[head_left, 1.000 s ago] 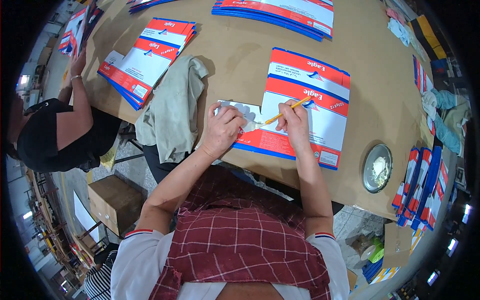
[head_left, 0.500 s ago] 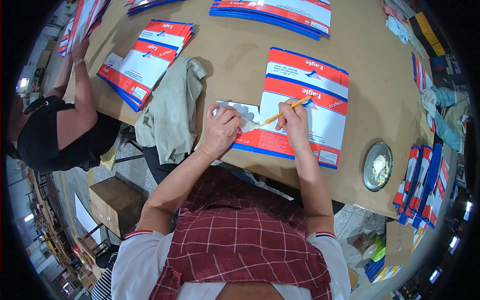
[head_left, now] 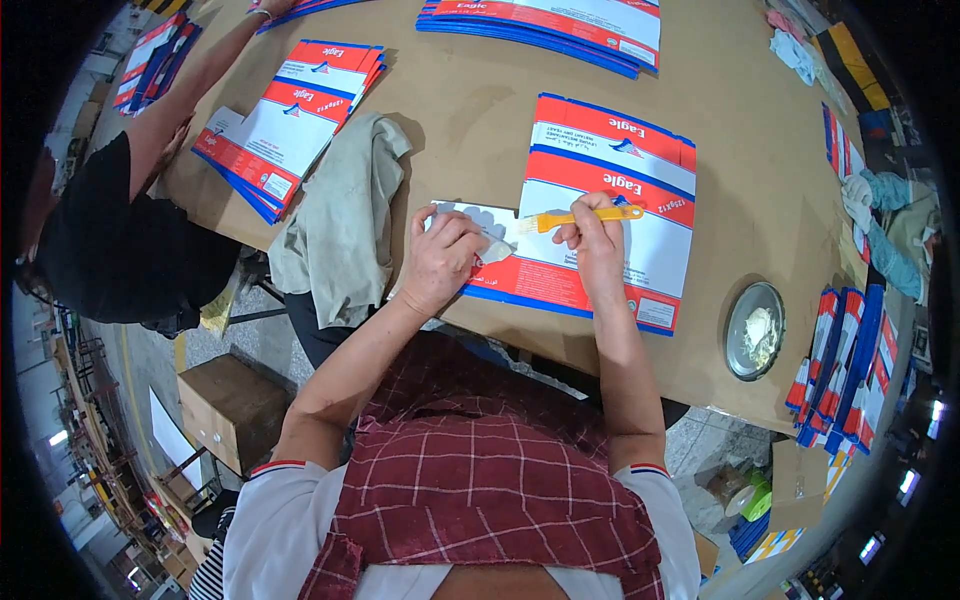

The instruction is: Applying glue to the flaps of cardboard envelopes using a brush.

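A flat red, white and blue printed carton (head_left: 655, 245) lies on the table in front of me, with a white flap reaching out to its left. My left hand (head_left: 440, 260) rests on that flap, its fingers curled and pinching a whitish, semi-transparent scrap (head_left: 495, 248). What the scrap is made of I cannot tell. Held in my right hand (head_left: 598, 248) is a yellow-handled brush (head_left: 550, 221), raised over the carton. Its pale bristles point left, near where the flap meets the carton's body.
A round metal dish of white paste (head_left: 755, 330) sits to the right. Carton stacks lie at the back (head_left: 545, 25), left (head_left: 290, 120) and right edge (head_left: 840, 370). A grey-green cloth (head_left: 345, 220) drapes over the near edge. Another person's arm (head_left: 205, 75) reaches across at left.
My right hand has turned the brush more level, lifting its bristles off the flap. My left hand has stayed in place. The other person has leaned over and reached toward the back stack.
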`<state>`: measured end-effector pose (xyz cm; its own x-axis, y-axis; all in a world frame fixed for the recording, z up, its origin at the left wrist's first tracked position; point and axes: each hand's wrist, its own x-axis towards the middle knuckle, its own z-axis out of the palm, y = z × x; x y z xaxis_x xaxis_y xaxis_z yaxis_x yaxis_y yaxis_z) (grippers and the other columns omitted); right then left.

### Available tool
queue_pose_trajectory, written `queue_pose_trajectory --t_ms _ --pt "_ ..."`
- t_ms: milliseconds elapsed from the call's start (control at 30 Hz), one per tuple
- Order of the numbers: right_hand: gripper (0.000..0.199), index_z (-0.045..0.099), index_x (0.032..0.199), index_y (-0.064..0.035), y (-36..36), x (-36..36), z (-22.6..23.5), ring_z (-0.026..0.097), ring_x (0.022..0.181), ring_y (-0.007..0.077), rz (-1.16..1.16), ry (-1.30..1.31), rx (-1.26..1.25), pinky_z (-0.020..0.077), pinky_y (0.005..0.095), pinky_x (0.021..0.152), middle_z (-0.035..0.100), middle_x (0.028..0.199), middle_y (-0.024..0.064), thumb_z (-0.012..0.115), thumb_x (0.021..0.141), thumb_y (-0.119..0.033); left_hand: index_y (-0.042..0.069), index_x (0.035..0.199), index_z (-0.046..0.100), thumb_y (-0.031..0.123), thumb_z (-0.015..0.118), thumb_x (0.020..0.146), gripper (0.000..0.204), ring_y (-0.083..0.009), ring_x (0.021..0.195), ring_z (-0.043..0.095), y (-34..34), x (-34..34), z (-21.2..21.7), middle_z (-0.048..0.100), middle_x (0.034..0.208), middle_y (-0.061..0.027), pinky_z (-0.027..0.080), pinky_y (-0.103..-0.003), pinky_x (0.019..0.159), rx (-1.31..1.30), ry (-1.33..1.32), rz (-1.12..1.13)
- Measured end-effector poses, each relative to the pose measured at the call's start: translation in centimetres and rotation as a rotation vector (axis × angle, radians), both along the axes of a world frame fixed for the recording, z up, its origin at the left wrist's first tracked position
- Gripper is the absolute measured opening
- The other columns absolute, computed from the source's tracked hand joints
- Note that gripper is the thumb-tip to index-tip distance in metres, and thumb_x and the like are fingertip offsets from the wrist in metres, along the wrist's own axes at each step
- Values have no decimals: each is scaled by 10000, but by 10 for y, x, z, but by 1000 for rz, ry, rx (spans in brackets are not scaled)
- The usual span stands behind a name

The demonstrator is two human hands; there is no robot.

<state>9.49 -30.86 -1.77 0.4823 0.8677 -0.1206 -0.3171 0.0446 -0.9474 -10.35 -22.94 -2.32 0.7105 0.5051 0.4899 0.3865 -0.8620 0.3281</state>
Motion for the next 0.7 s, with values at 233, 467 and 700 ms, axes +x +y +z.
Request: queue_pose_trajectory --t_ms 233,467,700 --pt "218 498 848 -66 -8 0 3 492 590 52 13 -158 -14 375 192 543 527 647 14 476 936 -264 122 763 588 4 622 606 199 -166 880 562 0 2 1 562 829 -2 344 -448 903 -7 -8 -15" --pt "223 500 859 -54 -7 -4 -2 475 593 62 95 -259 -1 369 211 536 526 662 18 469 939 -260 109 761 592 -42 617 598 223 -197 911 570 -1 2 3 574 830 -19 350 -447 896 -30 -5 -2" --pt "228 503 862 -48 -7 -5 -1 467 573 65 140 -307 -30 367 218 523 511 617 16 475 934 -263 116 753 585 8 621 618 177 -170 895 563 0 0 -1 568 840 -7 341 -459 909 -18 -2 -1"
